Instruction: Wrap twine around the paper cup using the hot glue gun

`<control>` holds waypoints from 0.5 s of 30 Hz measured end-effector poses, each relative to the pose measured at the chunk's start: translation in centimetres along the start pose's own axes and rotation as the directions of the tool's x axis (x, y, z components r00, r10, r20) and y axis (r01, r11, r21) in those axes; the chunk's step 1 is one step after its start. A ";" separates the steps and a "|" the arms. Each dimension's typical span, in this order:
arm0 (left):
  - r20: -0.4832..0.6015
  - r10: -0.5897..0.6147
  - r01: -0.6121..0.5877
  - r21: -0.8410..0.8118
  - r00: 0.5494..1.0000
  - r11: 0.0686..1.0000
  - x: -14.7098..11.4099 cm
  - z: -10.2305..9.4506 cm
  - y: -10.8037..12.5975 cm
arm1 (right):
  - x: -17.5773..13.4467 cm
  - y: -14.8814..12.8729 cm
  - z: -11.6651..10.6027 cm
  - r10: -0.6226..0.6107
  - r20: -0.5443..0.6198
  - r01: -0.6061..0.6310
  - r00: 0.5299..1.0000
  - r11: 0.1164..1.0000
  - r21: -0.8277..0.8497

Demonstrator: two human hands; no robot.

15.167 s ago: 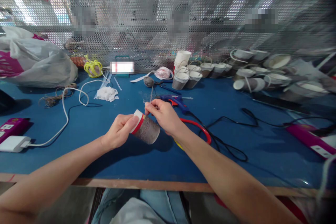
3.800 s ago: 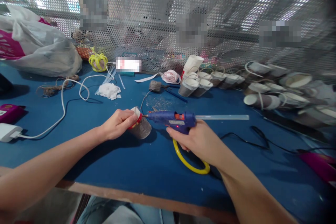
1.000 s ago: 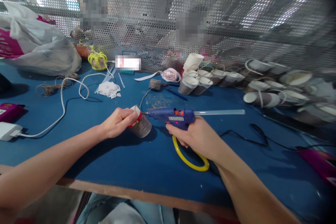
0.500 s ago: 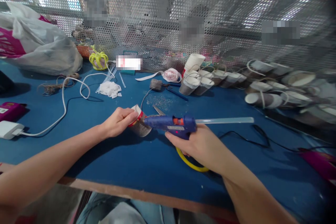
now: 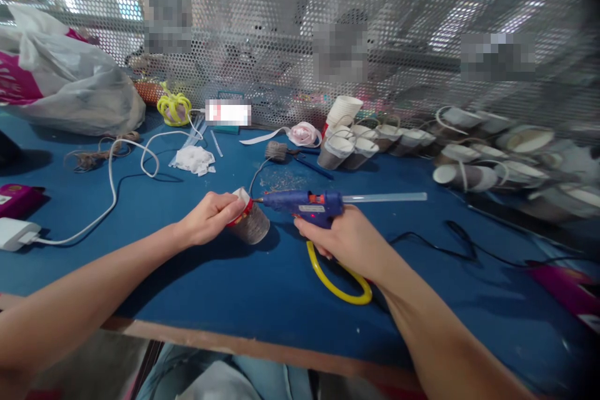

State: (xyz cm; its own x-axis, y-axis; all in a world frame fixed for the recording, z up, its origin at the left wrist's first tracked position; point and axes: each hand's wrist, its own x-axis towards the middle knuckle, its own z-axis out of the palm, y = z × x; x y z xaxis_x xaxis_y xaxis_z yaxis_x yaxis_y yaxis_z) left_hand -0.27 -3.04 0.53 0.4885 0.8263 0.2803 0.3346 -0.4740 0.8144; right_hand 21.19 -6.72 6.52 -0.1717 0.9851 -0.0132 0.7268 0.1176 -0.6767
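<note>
My left hand (image 5: 213, 217) grips a paper cup (image 5: 252, 225) by its rim end, the cup tilted on its side. Grey twine wraps the lower part of the cup, and a red printed band shows near the rim. In my right hand (image 5: 349, 240) is a blue hot glue gun (image 5: 304, 203), its red light lit and a clear glue stick (image 5: 384, 197) jutting from the back. The gun's nozzle is at the cup's red band. A strand runs from the cup to a ball of grey twine (image 5: 276, 150). Yellow-handled scissors (image 5: 337, 284) lie partly hidden below my right hand.
Several twine-wrapped cups with handles (image 5: 337, 147) stand or lie at the back right, beside stacked white cups (image 5: 344, 111). A white ribbon roll (image 5: 304, 134), white scraps (image 5: 194, 160), a white cable (image 5: 112, 181) and a plastic bag (image 5: 70, 75) are around. Perforated metal (image 5: 262, 25) rises behind the table.
The glue gun has moved up and slightly left, its nozzle now nearer the cup's red band. More of the twine-wrapped side and the scissors' handle shows. My left hand keeps its hold.
</note>
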 end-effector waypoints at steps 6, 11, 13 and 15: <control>0.008 -0.005 0.005 0.004 1.000 1.000 0.0 0.0 -0.2 | 0.2 0.3 0.5 0.022 0.007 -0.022 1.000 0.999 0.042; 0.005 0.009 -0.009 0.003 1.000 1.000 0.0 0.1 -0.1 | 0.8 0.9 0.1 0.044 0.073 -0.055 0.996 0.986 0.155; 0.012 0.019 -0.019 0.012 1.000 1.000 0.0 0.1 0.0 | 1.6 1.6 -0.4 0.071 0.026 -0.075 0.997 0.972 0.221; 0.018 0.032 -0.032 0.030 0.999 0.999 0.0 0.0 0.2 | 2.6 2.6 -1.0 0.145 -0.146 -0.112 0.979 0.970 0.214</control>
State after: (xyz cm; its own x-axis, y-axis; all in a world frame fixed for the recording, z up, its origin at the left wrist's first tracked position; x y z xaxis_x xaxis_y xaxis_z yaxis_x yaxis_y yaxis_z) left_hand -0.22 -3.18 0.67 0.5129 0.8055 0.2969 0.3429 -0.5093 0.7893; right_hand 23.25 -3.76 5.47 0.0341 0.9994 -0.0038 0.5820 -0.0230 -0.8129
